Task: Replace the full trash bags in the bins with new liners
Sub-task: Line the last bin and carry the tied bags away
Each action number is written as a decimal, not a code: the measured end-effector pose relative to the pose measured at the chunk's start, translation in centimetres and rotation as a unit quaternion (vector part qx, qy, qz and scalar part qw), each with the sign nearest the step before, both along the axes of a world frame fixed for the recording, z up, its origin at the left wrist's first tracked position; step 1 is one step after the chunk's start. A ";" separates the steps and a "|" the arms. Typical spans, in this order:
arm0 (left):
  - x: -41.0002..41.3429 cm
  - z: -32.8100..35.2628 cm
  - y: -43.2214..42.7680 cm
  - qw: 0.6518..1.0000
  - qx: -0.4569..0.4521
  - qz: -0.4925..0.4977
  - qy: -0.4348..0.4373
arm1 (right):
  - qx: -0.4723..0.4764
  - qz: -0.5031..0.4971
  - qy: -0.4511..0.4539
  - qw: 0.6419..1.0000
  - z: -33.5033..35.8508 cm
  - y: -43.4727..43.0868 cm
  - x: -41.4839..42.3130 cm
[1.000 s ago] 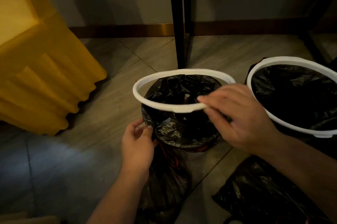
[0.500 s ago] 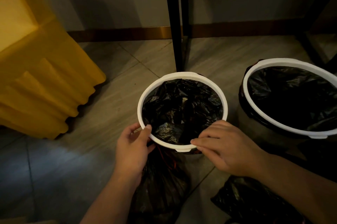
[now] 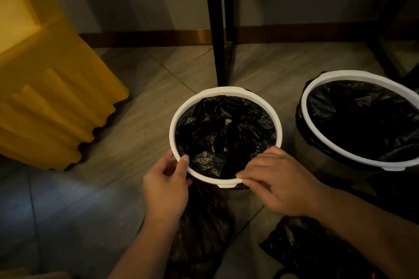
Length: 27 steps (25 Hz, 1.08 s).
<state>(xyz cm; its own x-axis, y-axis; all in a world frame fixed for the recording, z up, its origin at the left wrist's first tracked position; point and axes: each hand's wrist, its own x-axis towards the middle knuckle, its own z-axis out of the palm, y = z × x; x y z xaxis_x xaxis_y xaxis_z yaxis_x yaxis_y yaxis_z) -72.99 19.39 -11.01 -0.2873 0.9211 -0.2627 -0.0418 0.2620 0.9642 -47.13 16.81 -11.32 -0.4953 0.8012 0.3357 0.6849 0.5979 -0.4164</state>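
The white ring (image 3: pixel 226 91), raised a second ago, is now seating over the black liner (image 3: pixel 215 124); left grip (image 3: pixel 165 188) and right grip (image 3: pixel 278 185) are pinching its near edge, securing it.

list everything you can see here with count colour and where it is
near ring: 1, white, centre
right ring: 1, white, right
near liner: 1, black, inside near ring
right liner: 1, black, inside right ring
bin: 1, pale, under right ring
bags: 2, black, floor, one between the arms, one bottom right
cloth: 1, yellow, left
post: 1, black, behind near ring
left hand: 1, grips near ring's left side
right hand: 1, pinches near ring's front edge
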 end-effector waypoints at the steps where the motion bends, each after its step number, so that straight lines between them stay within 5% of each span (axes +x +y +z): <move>1: 0.1 -0.1 -0.1 1.000 0.000 0.001 -0.002 | -0.001 0.005 -0.006 1.000 0.2 0.1 0.2; 7: 0.1 0.9 1.8 1.000 -0.013 -0.020 0.003 | -0.094 -0.020 0.005 0.995 4.3 2.6 1.6; 10: -0.3 1.7 3.6 0.994 0.005 -0.046 0.097 | -0.250 -0.016 -0.065 0.966 6.6 8.2 -0.8; 13: 0.1 1.6 3.5 0.978 0.023 -0.077 0.194 | -0.394 0.088 -0.293 0.867 4.3 13.7 -7.2; 17: 0.5 0.8 3.0 0.954 0.032 -0.073 0.288 | -0.462 0.133 -0.503 0.718 -3.3 17.1 -12.9; 19: 0.8 0.6 2.7 0.951 0.042 -0.070 0.298 | -0.462 0.136 -0.574 0.662 -6.5 17.9 -13.2; 24: 0.9 -0.2 2.6 0.958 0.034 -0.056 0.280 | -0.326 0.186 -0.711 0.595 -10.0 17.1 -13.6; 26: 1.0 -0.1 2.5 0.956 0.023 -0.056 0.288 | -0.280 0.204 -0.731 0.588 -9.9 16.5 -13.5; 27: 1.2 0.2 2.5 0.955 0.018 -0.061 0.291 | -0.295 0.180 -0.706 0.618 -9.6 16.4 -13.3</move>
